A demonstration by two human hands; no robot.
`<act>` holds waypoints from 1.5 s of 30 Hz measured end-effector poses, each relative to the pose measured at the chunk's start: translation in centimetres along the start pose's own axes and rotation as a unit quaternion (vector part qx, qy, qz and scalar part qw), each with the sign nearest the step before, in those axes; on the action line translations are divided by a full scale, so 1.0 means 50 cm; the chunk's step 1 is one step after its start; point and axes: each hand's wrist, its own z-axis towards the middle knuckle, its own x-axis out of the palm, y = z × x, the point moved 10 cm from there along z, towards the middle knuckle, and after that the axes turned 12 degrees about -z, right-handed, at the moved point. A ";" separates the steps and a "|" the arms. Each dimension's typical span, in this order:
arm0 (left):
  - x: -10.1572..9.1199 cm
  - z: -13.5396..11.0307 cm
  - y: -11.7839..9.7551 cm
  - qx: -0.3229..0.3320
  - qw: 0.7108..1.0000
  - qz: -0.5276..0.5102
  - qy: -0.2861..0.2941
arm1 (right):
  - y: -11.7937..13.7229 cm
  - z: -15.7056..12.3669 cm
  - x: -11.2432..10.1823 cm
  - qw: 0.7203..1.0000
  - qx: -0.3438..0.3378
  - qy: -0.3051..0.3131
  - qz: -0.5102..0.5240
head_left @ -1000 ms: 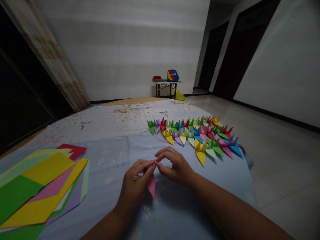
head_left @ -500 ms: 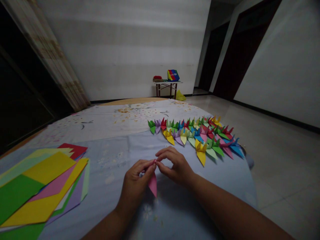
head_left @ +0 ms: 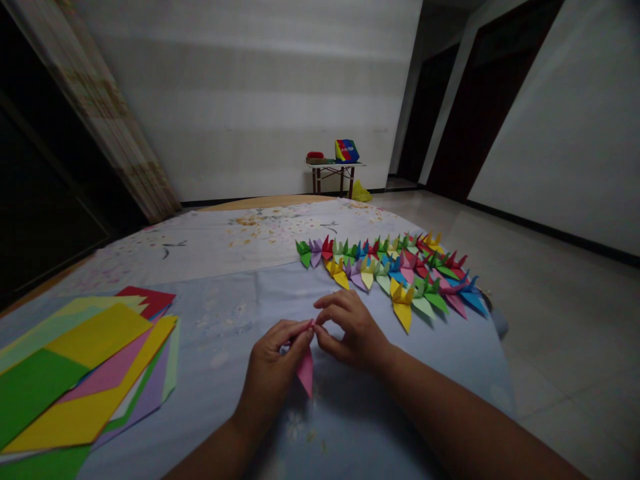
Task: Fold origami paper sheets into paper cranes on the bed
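Between the thumb and fingers of my left hand (head_left: 273, 357) is a folded pink paper crane (head_left: 305, 375), one pointed wing hanging down below the fingers. My right hand (head_left: 354, 331) comes in from the right, thumb and index finger closed at the small upper tip of the pink paper; its other fingers are bent above. Most of the paper's middle is hidden by my left fingers. Beyond my right hand, finished paper cranes stand in rows, the nearest a yellow crane (head_left: 401, 305).
A stack of coloured paper sheets (head_left: 115, 333) lies at the left of the cloth-covered table (head_left: 220, 393). Several cranes, including a blue crane (head_left: 473, 293), stand near the table's right edge. Against the far wall is a small table (head_left: 320, 167) with a colourful box (head_left: 347, 151).
Both hands stay nearly in place over the table. My right hand has shifted slightly, its fingers a little higher at the pink tip. The hanging wing has swung very slightly.
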 end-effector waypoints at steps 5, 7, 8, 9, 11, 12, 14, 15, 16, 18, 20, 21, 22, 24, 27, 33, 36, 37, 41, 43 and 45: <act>0.001 0.000 0.000 -0.004 1.000 0.003 0.004 | -0.001 -0.001 0.007 1.000 -0.005 0.011 0.014; 0.000 0.001 -0.001 -0.003 1.000 0.002 0.002 | -0.003 0.000 0.007 1.000 0.000 0.014 0.026; -0.001 0.001 -0.001 -0.002 1.000 0.002 -0.001 | -0.004 0.000 0.005 0.999 0.005 0.014 0.032; -0.001 0.001 -0.003 -0.001 1.000 0.002 -0.004 | -0.006 0.001 0.003 0.999 0.010 0.012 0.039; -0.002 0.001 -0.004 -0.001 1.000 0.001 -0.008 | -0.010 0.002 -0.004 0.998 0.022 0.005 0.051; -0.002 0.001 -0.005 -0.003 1.000 0.000 -0.009 | -0.012 0.002 -0.008 0.998 0.027 0.001 0.056; -0.002 0.000 -0.006 -0.004 1.000 -0.002 -0.010 | -0.015 0.002 -0.011 0.998 0.032 -0.001 0.061; -0.001 0.000 -0.006 -0.005 1.000 -0.003 -0.009 | -0.015 0.002 -0.011 0.998 0.032 -0.001 0.062; -0.001 0.000 -0.005 -0.006 1.000 -0.004 -0.009 | -0.014 0.002 -0.009 0.998 0.029 0.001 0.061; -0.001 -0.001 -0.004 -0.006 1.000 -0.007 -0.010 | -0.011 0.001 -0.005 0.998 0.021 0.004 0.058; 0.000 -0.001 -0.003 -0.005 1.000 -0.009 -0.009 | -0.008 0.001 -0.001 0.998 0.016 0.007 0.056; 0.000 -0.001 -0.003 -0.005 1.000 -0.010 -0.009 | -0.007 0.001 0.001 0.998 0.016 0.008 0.056; -0.001 -0.001 -0.003 -0.004 1.000 -0.009 -0.010 | -0.007 0.000 0.001 0.998 0.018 0.007 0.056; -0.001 -0.001 -0.004 -0.006 1.000 -0.005 -0.013 | -0.006 0.000 0.002 0.998 0.023 0.007 0.059; -0.002 -0.001 -0.004 -0.008 1.000 -0.008 -0.017 | -0.008 0.000 0.003 0.997 0.034 0.007 0.068; -0.003 -0.002 0.017 -0.045 0.998 -0.040 -0.021 | -0.013 -0.001 0.012 0.995 0.055 0.013 0.078; -0.001 -0.005 0.026 -0.069 0.996 -0.056 -0.018 | -0.017 -0.002 0.015 0.995 0.064 0.012 0.077; 0.000 -0.006 0.028 -0.076 0.995 -0.062 -0.016 | -0.018 -0.003 0.015 0.995 0.067 0.011 0.077; 0.002 -0.007 0.034 -0.099 0.992 -0.083 -0.017 | -0.018 -0.004 0.016 0.994 0.072 0.008 0.076; 0.001 -0.006 0.039 -0.109 0.989 -0.096 -0.021 | -0.018 -0.005 0.017 0.994 0.073 0.011 0.077; 0.001 -0.006 0.046 -0.118 0.987 -0.110 -0.025 | -0.018 -0.005 0.020 0.994 0.076 0.015 0.079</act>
